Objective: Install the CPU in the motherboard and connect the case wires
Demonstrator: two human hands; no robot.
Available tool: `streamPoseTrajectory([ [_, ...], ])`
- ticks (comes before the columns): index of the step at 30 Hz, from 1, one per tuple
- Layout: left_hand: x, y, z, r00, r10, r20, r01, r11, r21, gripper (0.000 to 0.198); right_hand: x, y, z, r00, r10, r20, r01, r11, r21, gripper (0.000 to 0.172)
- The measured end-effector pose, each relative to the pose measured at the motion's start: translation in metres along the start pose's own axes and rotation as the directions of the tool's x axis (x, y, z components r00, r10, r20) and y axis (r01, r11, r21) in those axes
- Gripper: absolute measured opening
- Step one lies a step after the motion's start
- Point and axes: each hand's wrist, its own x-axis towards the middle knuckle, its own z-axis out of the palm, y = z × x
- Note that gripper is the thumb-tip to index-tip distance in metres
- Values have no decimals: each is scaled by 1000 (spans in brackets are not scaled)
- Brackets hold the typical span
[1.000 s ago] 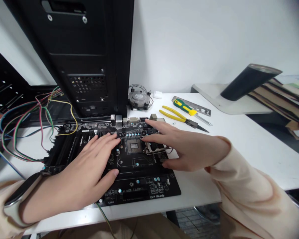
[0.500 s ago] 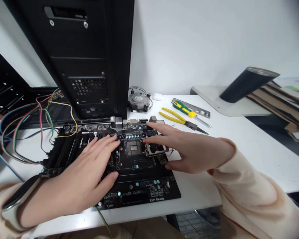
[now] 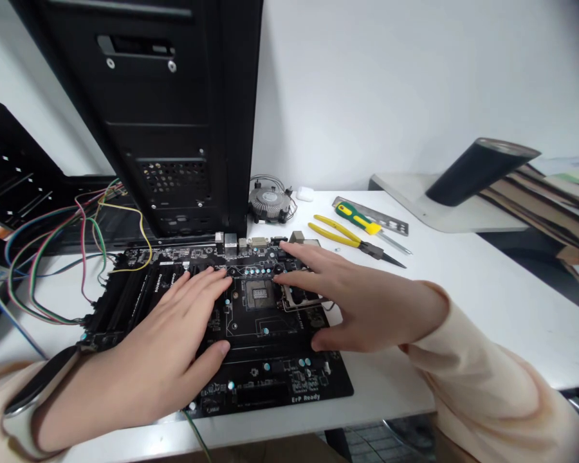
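Note:
A black motherboard (image 3: 318,379) lies flat near the table's front edge. Its CPU socket (image 3: 259,294) is in the middle, with the metal retention frame (image 3: 285,302) swung up on the right. Over the board's left part rests my left hand (image 3: 174,341), palm down, thumb apart from the fingers. My right hand (image 3: 352,292) spreads above the right side, fingers pointing left past the socket frame and thumb low at the board's right part. Neither hand grips anything. Contact under the palms is hidden. Coloured cables (image 3: 84,231) plug in along the board's left edge.
A black computer case (image 3: 183,122) stands behind the board. Behind to the right are a CPU cooler (image 3: 270,202), yellow-handled pliers (image 3: 340,231), a green-and-yellow screwdriver (image 3: 357,217) and a metal I/O plate (image 3: 390,222). A stand base (image 3: 444,215) and stacked cardboard (image 3: 525,199) sit farther right.
The whole view has shifted slightly, with things sitting a little lower. My right thumb has moved a bit left and down on the board. The left hand keeps nearly the same pose.

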Motion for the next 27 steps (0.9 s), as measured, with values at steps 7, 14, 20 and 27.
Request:
streamPoseTrajectory([
  [7, -1, 0, -1, 999, -7, -31, 9, 998, 65, 64, 0, -4, -2, 999, 34, 11, -34, 999, -38, 91],
  [14, 0, 3, -1, 1000, -10, -28, 12, 997, 81, 66, 0, -6, -4, 998, 49, 51, -49, 999, 0, 92],
  [20, 0, 2, 0, 998, -25, -54, 29, 997, 77, 71, -4, -5, -3, 999, 11, 53, -11, 1000, 11, 91],
  [27, 1, 2, 2, 996, -21, -86, 27, 997, 66, 70, -2, -10, -6, 988, 95, 125, -93, 995, -23, 89],
])
